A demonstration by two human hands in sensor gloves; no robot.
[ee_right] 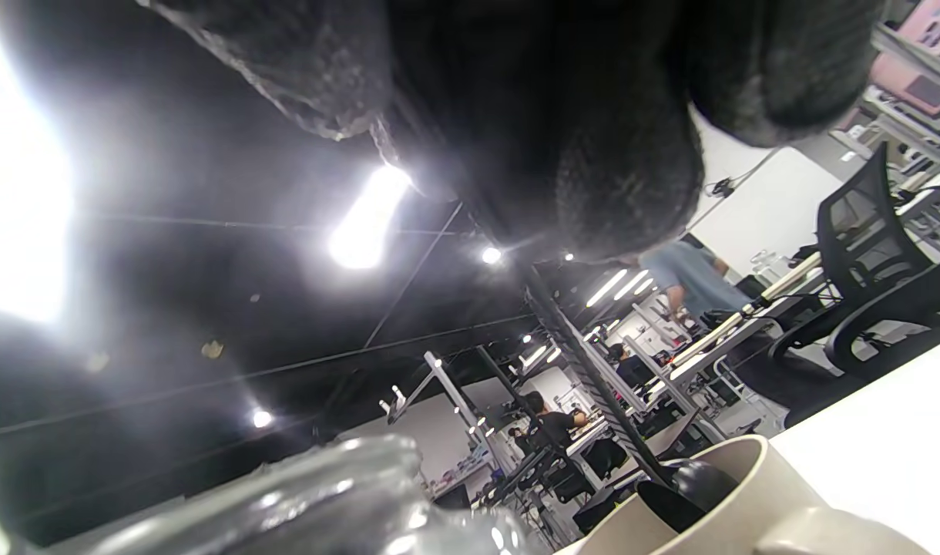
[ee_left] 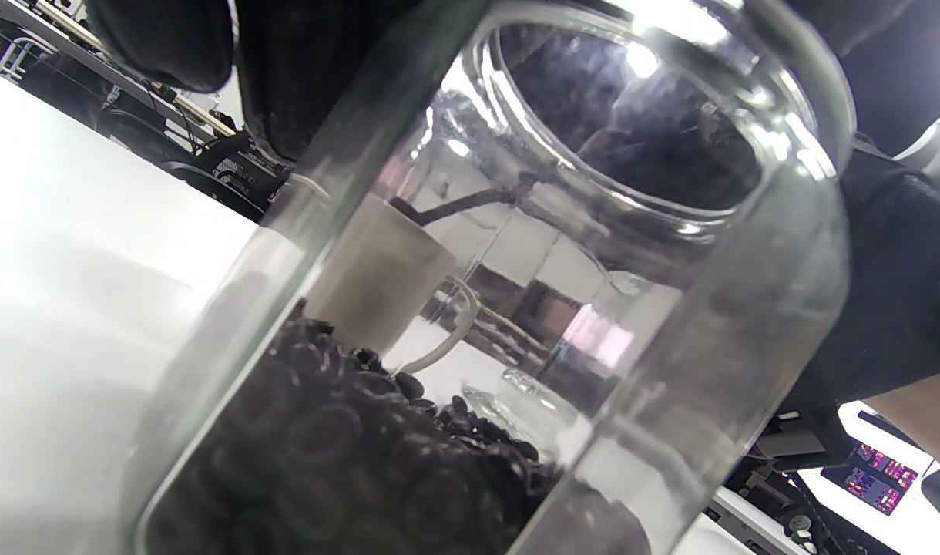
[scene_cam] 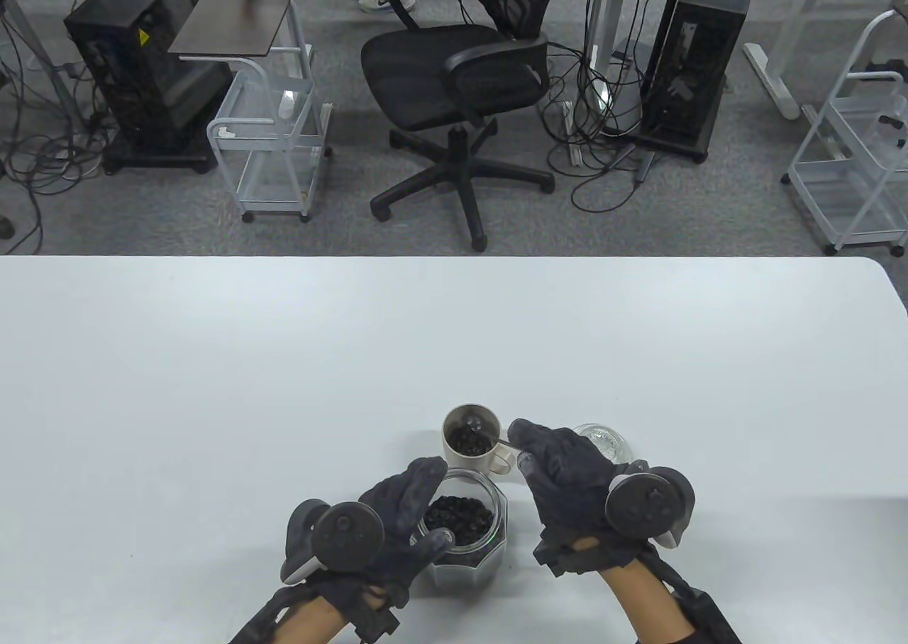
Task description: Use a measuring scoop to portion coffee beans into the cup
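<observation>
table view: white table [scene_cam: 213, 389], office chair [scene_cam: 454, 91] behind; left hand [scene_cam: 397, 523] grips jar [scene_cam: 464, 530].

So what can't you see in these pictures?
- How the right hand grips the scoop: table view, the glove covers the handle; right wrist view, a dark blur.
- How full the cup is: too small.
- The glass lid: partly behind the right hand.
- The jar base: left wrist view, cut off.
</observation>
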